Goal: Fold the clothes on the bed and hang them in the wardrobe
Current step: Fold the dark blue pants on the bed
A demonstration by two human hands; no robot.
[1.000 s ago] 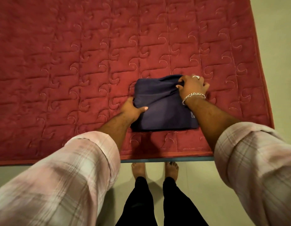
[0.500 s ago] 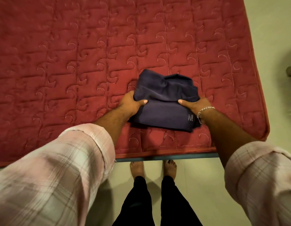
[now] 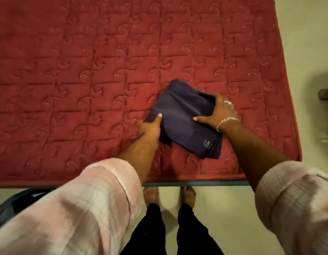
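Note:
A folded navy garment with a small grey logo near its front corner sits over the red quilted bed, close to the bed's front right part. Its left end is raised off the quilt. My left hand grips the garment's left edge, thumb on top and fingers underneath. My right hand, with a ring and a silver bracelet, grips the right edge, thumb lying across the top. The garment is turned at an angle between the two hands.
The bed's front edge runs just before my bare feet on the pale floor. A dark cloth or bag lies on the floor at the lower left. A dark object stands at the right edge.
Both hands have lifted and turned the folded garment clockwise and carried it a little to the right. My right hand moved from the front right corner up to the right edge.

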